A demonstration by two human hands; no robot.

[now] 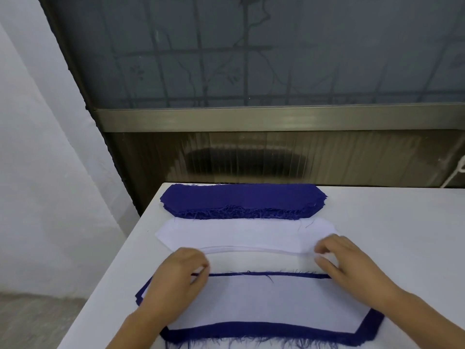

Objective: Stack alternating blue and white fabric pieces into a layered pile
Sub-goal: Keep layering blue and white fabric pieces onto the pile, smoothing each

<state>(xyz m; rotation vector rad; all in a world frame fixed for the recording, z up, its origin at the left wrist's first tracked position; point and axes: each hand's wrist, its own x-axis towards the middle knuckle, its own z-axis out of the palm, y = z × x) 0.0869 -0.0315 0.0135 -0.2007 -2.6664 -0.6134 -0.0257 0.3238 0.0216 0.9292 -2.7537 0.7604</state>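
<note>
Nearest, a white piece (264, 303) is laid flat on a blue piece (276, 332), whose dark edge shows all around it on the white tabletop (402, 222). The left hand (183, 275) is placed on the left end of this pile, fingers curled. Whether it pinches cloth cannot be told. The right hand (344, 260) is seen at the right end of the white stack (239, 235), fingers bent around its near edge. Farther back, a thick blue stack (241, 200) is seen, just touching the white stack.
</note>
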